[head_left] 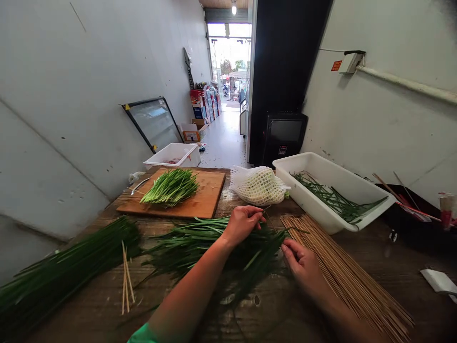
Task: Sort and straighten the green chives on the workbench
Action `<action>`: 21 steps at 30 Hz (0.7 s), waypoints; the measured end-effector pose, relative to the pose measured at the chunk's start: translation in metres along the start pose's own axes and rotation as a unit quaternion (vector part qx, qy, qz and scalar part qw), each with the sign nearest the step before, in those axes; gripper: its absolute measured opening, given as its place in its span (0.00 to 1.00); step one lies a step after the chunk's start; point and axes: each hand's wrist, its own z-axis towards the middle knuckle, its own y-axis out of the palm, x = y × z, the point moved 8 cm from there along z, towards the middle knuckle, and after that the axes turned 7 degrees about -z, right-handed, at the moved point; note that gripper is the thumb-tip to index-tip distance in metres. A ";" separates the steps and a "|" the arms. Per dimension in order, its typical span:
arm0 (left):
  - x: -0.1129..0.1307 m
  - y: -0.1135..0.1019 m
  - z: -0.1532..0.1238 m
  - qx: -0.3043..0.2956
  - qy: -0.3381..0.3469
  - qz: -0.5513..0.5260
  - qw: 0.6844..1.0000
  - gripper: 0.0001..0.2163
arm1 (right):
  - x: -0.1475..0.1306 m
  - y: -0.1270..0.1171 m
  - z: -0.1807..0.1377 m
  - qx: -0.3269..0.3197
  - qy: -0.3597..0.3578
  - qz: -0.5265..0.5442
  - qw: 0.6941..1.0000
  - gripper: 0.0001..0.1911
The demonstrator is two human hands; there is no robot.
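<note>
My left hand (244,222) is closed in a pinch above the middle of the table. A thin dark strand shows at its fingertips, too fine to name. To its right, my right hand (303,261) pinches the end of a small bunch of garlic chives (255,267), which slants down to the left and is blurred. Beneath and behind my left hand lies a loose pile of long green chives (189,243). Long bamboo skewers (342,267) lie in a sheaf beside and partly under my right forearm.
A cutting board (210,190) holds cut chive stalks (171,186). Another chive bundle (71,267) and a few short sticks (126,281) lie left. Behind are a net-wrapped vegetable (262,185), a white tub (296,164) with chives and a white box (193,157).
</note>
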 end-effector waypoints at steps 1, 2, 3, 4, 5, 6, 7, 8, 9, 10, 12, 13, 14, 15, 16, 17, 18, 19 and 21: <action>0.000 -0.001 0.000 0.005 -0.005 -0.007 1.000 0.11 | 0.002 0.001 -0.001 -0.003 0.005 0.001 1.000 0.19; 0.000 -0.001 -0.001 0.007 -0.009 -0.012 1.000 0.10 | 0.004 0.001 -0.001 -0.005 0.009 0.001 1.000 0.19; 0.000 0.000 -0.001 0.005 -0.011 -0.014 1.000 0.10 | 0.005 0.001 -0.001 -0.005 0.010 0.002 1.000 0.19; 0.000 0.000 -0.001 0.003 -0.012 -0.015 1.000 0.10 | 0.006 0.001 -0.001 -0.002 0.008 0.003 1.000 0.19; 0.000 0.000 -0.002 0.001 -0.009 -0.014 1.000 0.10 | 0.006 0.001 -0.001 0.000 0.005 0.003 1.000 0.19; 0.001 0.001 -0.002 -0.001 -0.004 -0.013 1.000 0.11 | 0.005 0.001 0.000 0.002 0.002 0.004 1.000 0.18; 0.001 0.001 -0.002 -0.005 0.002 -0.011 1.000 0.11 | 0.004 0.001 0.000 0.003 0.001 0.004 1.000 0.18; 0.001 0.001 -0.002 -0.008 0.009 -0.007 1.000 0.11 | 0.003 0.001 0.000 0.002 0.001 0.004 1.000 0.18; 0.001 0.001 -0.002 -0.010 0.015 -0.004 1.000 0.12 | 0.003 0.001 0.000 0.001 0.003 0.004 1.000 0.18; 0.001 0.000 -0.002 -0.011 0.021 0.002 1.000 0.12 | 0.002 0.001 0.000 0.000 0.006 0.003 1.000 0.18; 0.002 -0.001 -0.001 -0.009 0.031 0.023 0.999 0.12 | 0.002 0.001 0.000 0.000 0.009 0.004 1.000 0.18; 0.003 -0.002 -0.001 -0.004 0.037 0.041 0.998 0.12 | 0.001 0.001 0.000 -0.001 0.012 0.004 1.000 0.18; 0.005 -0.003 -0.001 0.000 0.044 0.066 0.997 0.11 | 0.002 0.001 0.000 -0.002 0.014 0.004 1.000 0.18; 0.007 -0.003 -0.002 0.006 0.051 0.095 0.994 0.11 | 0.002 0.001 0.000 -0.004 0.017 0.004 1.000 0.18; 0.009 -0.002 -0.003 0.011 0.056 0.126 0.990 0.11 | 0.002 0.001 -0.001 -0.006 0.018 0.004 1.000 0.18; 0.011 -0.001 -0.004 0.015 0.060 0.156 0.986 0.10 | 0.002 0.001 -0.001 -0.006 0.018 0.003 1.000 0.18; 0.012 0.000 -0.005 0.014 0.064 0.181 0.981 0.10 | 0.002 0.001 -0.001 -0.004 0.017 0.003 1.000 0.18; 0.014 0.004 -0.007 0.005 0.070 0.201 0.977 0.10 | 0.002 0.000 -0.001 -0.002 0.016 0.003 1.000 0.18; 0.018 0.017 -0.011 -0.062 0.094 0.225 0.968 0.10 | 0.003 0.000 0.000 0.005 0.013 0.005 1.000 0.18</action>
